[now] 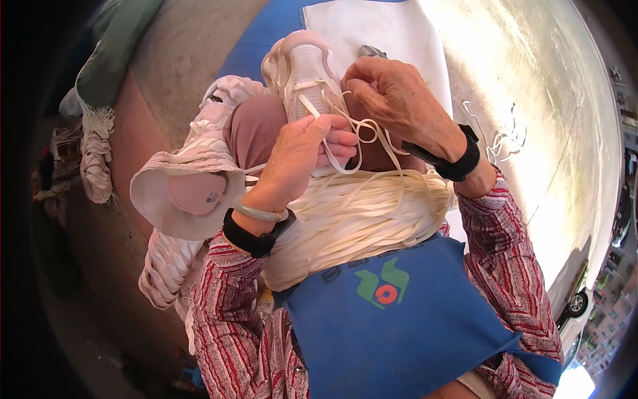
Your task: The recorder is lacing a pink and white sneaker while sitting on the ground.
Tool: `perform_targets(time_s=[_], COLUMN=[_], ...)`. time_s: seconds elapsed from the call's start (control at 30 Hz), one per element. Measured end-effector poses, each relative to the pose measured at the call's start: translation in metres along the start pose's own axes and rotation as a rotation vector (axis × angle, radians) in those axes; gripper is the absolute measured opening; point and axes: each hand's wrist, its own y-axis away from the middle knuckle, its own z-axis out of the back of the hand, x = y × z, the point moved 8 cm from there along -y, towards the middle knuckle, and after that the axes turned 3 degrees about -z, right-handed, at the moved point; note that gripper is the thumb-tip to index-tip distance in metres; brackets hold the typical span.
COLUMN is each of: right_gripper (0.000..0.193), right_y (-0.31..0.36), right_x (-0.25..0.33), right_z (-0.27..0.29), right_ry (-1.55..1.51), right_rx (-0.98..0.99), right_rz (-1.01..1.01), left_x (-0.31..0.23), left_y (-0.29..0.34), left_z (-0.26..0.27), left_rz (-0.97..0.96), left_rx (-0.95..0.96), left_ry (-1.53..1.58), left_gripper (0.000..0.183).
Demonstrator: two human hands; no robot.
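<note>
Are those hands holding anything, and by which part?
The left hand holds a lace between thumb and fingers, partway along, near the shoe. Whether the right hand holds anything cannot be told.

Red-striped sleeves (222, 312), 2 black wristbands (458, 159), 1 pale bangle (260, 213) and a blue apron (379, 339) are worn.

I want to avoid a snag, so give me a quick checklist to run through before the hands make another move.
1. Flat white shoelace at the left hand: ok, it meets the thumb and index finger.
2. Grip of the right hand: cannot tell; the bent fingers hide what they might pinch.
3. Slack taken up: not ok, loose loops hang between the hands.
4. White-and-pink mesh sneaker facing properly: ok, toe points away from the person.
5. Thick bundle of flat cream laces within reach: ok, seemingly, lying on the lap.
6. Lace tips free: cannot tell.
</note>
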Motion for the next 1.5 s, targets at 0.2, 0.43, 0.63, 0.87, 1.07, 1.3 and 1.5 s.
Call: perform_targets(time_s=[0.2, 0.43, 0.63, 0.87, 1.07, 1.3, 1.5], right_gripper=[0.019, 0.016, 0.012, 0.03, 0.031, 0.019, 0.016], right_y=[-0.026, -0.025, -0.05, -0.039, -0.035, -0.039, -0.043], right_x=[-0.01, 0.001, -0.011, -0.047, -0.039, -0.047, -0.022], right_z=[-0.031, -0.041, -0.029, -0.035, -0.033, -0.055, -0.027], right_ry=[0.335, 0.458, 0.036, -0.348, -0.184, -0.758, -0.118], right_rx=[-0.092, -0.099, 0.196, 0.375, -0.014, 0.416, 0.057], right_rz=[0.063, 0.152, -0.021, -0.225, 0.086, -0.431, 0.026], left_x=[-0.003, 0.007, 0.012, 0.013, 0.002, -0.007, -0.017], left_y=[0.009, 0.027, 0.026, 0.026, 0.006, -0.004, -0.01], left_z=[0.021, 0.021, 0.029, 0.025, 0.017, 0.007, 0.006], left_rz=[-0.001, 0.06, 0.106, 0.114, 0.018, -0.026, -0.009], left_rx=[0.017, -0.011, 0.062, 0.073, 0.021, -0.101, -0.232], left_ry=[0.082, -0.139, -0.297, -0.242, -0.232, -0.138, -0.268], left_gripper=[0.034, 0.03, 0.027, 0.026, 0.03, 0.027, 0.029])
